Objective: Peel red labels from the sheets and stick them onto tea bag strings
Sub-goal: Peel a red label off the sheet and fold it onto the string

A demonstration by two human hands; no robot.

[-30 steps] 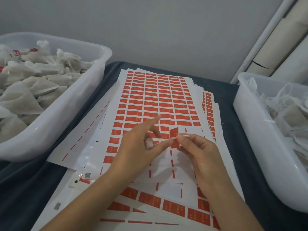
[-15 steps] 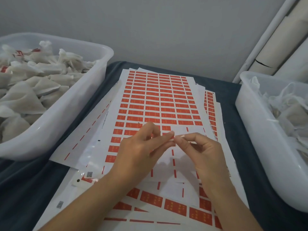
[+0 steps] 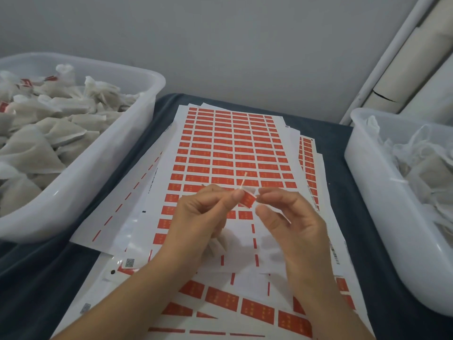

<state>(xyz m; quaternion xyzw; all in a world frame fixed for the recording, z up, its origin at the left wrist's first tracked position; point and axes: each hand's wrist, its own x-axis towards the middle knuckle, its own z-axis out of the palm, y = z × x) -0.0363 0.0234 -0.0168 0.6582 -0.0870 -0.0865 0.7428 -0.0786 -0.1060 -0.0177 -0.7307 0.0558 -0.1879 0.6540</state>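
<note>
White plastic tub (image 3: 103, 182) heaped with pale mesh tea bags at left, left hand (image 3: 196, 222) pinching a small folded red label (image 3: 247, 200) above the white sheets of red labels (image 3: 230, 148), right hand (image 3: 291, 222) pinching its other edge, second white tub (image 3: 382, 217) at right

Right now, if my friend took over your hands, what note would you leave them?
Left hand: pinches the folded red label on a tea bag string; a tea bag shows beneath this hand.
Right hand: pinches the label's other edge.
Label sheets: stacked on the dark cloth; near rows peeled, many labels left.
Left tub: tea bags, a few with red labels showing.
Right tub: tea bags, no labels visible.
Done: this label is folded around the string.
Left: probably press it shut, put the bag away, repeat.
</note>
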